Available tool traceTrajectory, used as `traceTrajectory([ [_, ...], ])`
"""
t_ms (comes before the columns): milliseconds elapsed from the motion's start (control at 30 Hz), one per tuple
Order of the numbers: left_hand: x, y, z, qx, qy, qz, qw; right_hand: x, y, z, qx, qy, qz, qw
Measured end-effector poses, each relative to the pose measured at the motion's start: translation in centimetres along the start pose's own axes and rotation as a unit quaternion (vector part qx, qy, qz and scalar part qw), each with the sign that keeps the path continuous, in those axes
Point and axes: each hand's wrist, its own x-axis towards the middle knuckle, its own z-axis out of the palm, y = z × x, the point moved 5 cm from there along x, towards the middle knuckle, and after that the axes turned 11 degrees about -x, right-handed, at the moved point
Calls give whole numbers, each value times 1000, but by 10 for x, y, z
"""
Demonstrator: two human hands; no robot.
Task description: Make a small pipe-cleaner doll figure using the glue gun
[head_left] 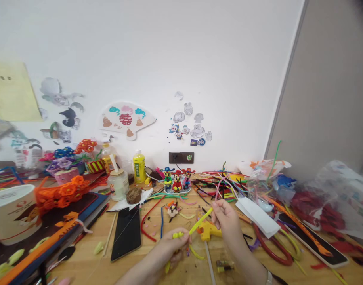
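My left hand [173,244] is closed around the coiled lower end of a yellow pipe cleaner [199,221], low over the wooden table [146,261]. My right hand [226,217] pinches the same pipe cleaner's upper end, slightly higher and to the right. A pink pipe cleaner [220,185] arcs up just above my right hand. A yellow glue gun [209,232] lies on the table between and below my hands.
A black phone [127,232] lies left of my hands. Three small figurines [177,180], a yellow bottle [139,166], a glass jar [118,184] and pipe-cleaner flowers [80,152] stand behind. Loose pipe cleaners [223,186], white paper [257,215] and plastic bags [333,198] crowd the right; a paper cup [12,211] stands left.
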Motion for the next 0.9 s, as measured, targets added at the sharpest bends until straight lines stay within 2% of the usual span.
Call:
traceTrajectory([
  [67,-1,-1,-1,37,6,9,999,0,-1,-1,-1,1,-3,1000],
  [167,-3,5,-3,205,37,100,973,1,0,-1,-4,2,-9,1000],
  [267,-6,10,-1,392,49,167,903,1,3,-1,-10,7,-13,1000],
  [433,-8,9,1,628,61,160,759,0,9,1,-8,14,-13,1000],
  [533,-8,11,2,688,73,153,706,-2,10,1,3,27,-14,1000],
  [733,-8,18,6,723,76,175,664,-2,10,-2,11,32,-13,999],
  [900,-7,20,4,717,64,165,675,0,19,-5,34,31,-7,999],
])
